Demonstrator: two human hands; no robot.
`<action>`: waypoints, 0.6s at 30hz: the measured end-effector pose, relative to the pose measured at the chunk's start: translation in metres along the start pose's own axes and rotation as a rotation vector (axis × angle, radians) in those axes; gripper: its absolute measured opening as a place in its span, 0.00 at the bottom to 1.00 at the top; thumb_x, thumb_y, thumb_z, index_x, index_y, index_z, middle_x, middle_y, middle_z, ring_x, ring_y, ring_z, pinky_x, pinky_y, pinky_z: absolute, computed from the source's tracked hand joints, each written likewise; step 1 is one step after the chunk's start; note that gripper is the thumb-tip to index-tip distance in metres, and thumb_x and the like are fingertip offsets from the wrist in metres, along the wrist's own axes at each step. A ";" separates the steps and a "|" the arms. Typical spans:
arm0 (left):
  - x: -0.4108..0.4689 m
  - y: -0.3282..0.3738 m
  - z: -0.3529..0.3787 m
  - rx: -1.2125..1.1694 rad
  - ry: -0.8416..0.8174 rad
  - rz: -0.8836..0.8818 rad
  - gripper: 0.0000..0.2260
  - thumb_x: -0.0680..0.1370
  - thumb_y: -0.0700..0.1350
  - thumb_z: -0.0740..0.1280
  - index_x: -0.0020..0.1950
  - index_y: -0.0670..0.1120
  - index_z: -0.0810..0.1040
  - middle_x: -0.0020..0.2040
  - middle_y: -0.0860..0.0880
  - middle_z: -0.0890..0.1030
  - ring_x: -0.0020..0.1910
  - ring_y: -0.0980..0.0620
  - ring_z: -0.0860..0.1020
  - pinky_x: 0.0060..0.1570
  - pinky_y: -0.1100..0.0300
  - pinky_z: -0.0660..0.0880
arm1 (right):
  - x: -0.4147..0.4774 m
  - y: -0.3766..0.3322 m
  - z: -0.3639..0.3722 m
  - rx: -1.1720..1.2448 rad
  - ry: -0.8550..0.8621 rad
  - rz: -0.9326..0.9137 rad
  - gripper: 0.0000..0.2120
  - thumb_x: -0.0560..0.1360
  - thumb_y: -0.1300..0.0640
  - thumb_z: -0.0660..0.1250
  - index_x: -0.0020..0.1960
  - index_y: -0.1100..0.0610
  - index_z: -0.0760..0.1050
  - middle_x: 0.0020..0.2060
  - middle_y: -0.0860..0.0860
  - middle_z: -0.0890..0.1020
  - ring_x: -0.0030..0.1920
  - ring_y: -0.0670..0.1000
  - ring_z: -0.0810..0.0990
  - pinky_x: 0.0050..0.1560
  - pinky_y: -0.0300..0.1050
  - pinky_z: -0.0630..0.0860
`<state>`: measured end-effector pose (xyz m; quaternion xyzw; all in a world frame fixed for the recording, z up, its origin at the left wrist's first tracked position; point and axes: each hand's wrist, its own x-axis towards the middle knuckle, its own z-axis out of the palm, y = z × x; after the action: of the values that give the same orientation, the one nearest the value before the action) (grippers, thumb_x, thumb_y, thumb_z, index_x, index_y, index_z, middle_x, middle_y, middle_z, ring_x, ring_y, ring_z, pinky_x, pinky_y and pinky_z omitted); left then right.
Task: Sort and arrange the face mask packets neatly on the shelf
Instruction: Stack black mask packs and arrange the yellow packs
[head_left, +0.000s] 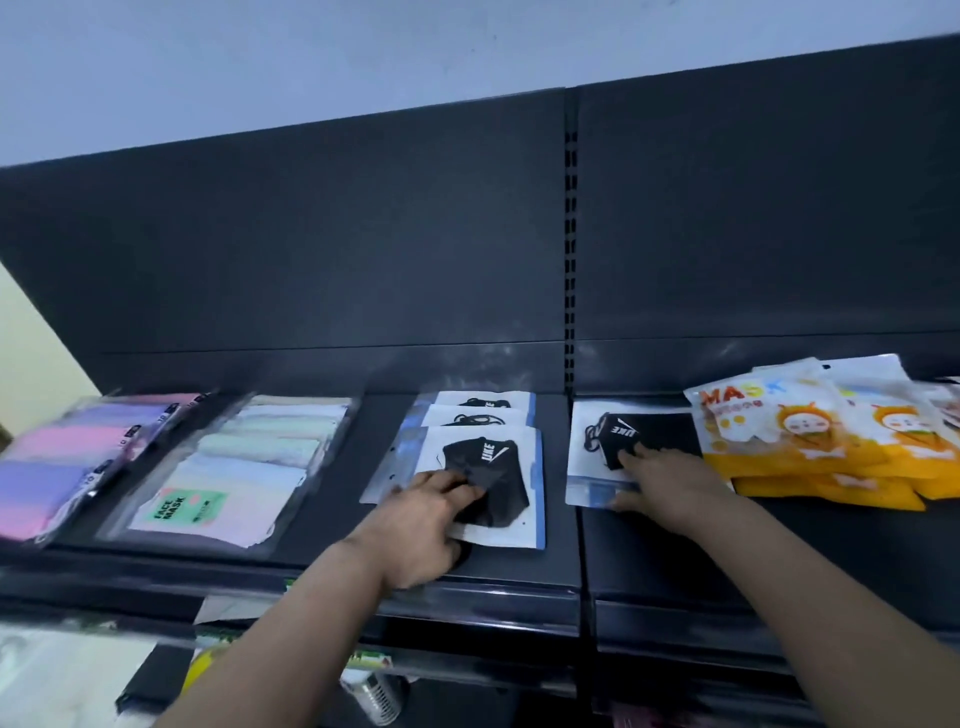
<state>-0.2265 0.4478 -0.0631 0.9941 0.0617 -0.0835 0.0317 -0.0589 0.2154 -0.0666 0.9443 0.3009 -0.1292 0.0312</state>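
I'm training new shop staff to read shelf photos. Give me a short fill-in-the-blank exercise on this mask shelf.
1. The left hand holds the front packet in a row of ____ overlapping black-mask packets.
2. The right hand lies on a lone black-mask packet, which sits to the ____ of the orange cartoon packets.
3. The FACE MASK packet carries a ____ label.
4. The far-left packets are pink and ____.

Missing words: three, left, green, purple.
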 end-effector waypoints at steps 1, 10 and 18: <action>0.002 -0.002 -0.002 -0.025 -0.013 -0.002 0.33 0.69 0.53 0.59 0.75 0.57 0.60 0.72 0.53 0.63 0.72 0.48 0.63 0.68 0.47 0.65 | -0.001 -0.002 -0.001 -0.032 0.012 0.002 0.35 0.76 0.35 0.57 0.76 0.53 0.57 0.74 0.55 0.62 0.71 0.59 0.64 0.69 0.51 0.65; 0.015 -0.014 -0.009 -0.020 -0.073 -0.049 0.32 0.73 0.60 0.64 0.75 0.62 0.55 0.70 0.48 0.62 0.69 0.43 0.62 0.66 0.49 0.67 | -0.012 -0.019 0.003 0.017 0.136 -0.010 0.21 0.78 0.44 0.57 0.69 0.48 0.69 0.63 0.52 0.70 0.61 0.55 0.67 0.58 0.49 0.70; 0.019 -0.056 -0.009 -0.445 0.073 -0.390 0.51 0.67 0.72 0.65 0.79 0.49 0.46 0.79 0.43 0.52 0.77 0.41 0.52 0.74 0.45 0.57 | -0.023 -0.078 -0.005 0.238 0.240 -0.153 0.23 0.79 0.49 0.58 0.73 0.52 0.64 0.69 0.53 0.70 0.69 0.55 0.66 0.65 0.49 0.67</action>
<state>-0.2133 0.5061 -0.0603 0.9344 0.2695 -0.0365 0.2299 -0.1202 0.2667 -0.0543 0.9243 0.3561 -0.0521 -0.1268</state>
